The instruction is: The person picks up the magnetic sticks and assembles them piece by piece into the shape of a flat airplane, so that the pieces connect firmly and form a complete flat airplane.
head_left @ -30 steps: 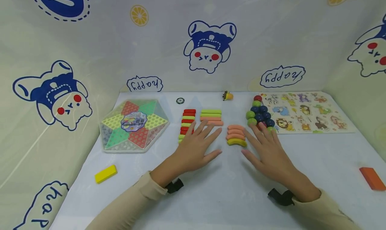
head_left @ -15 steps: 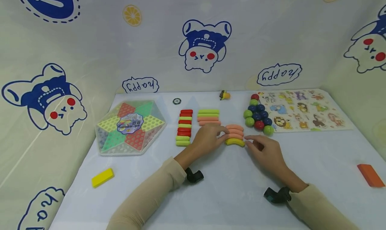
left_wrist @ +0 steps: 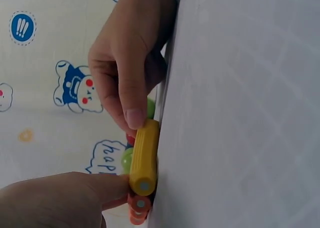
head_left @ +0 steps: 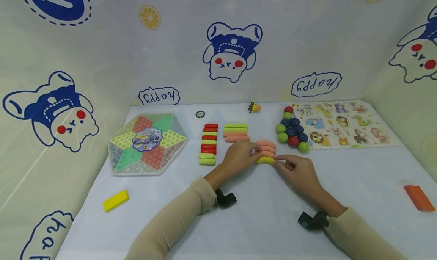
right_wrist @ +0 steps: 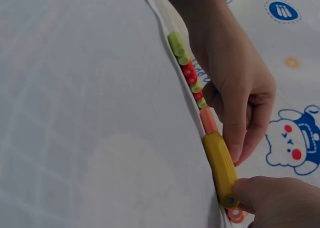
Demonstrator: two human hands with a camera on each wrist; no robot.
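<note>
A yellow curved stick (head_left: 265,160), ribbed along its side with a pale round dot in its end, lies nearest me in a short column of curved sticks. My left hand (head_left: 239,154) pinches its left end with bent thumb and fingers. At the right end, the thumb and fingertips of my right hand (head_left: 300,173) pinch it too. Both wrist views show a hand at each end of the yellow stick (left_wrist: 145,155), close on the tabletop. Directly behind it are several salmon curved sticks (head_left: 266,148), partly hidden by my left fingers.
Left stand red and green straight sticks (head_left: 209,142); green and salmon ones (head_left: 236,131) lie beside them. Coloured balls (head_left: 290,131) border an animal picture board (head_left: 355,125). A hexagonal game box (head_left: 146,144), yellow block (head_left: 116,201), orange block (head_left: 419,198), small toy (head_left: 254,107) and round chip (head_left: 200,114) surround these.
Both hands, earlier spread with straight fingers over the table, have closed in on the yellow curved stick. In the last half second the right fingertips have moved left onto its end.
</note>
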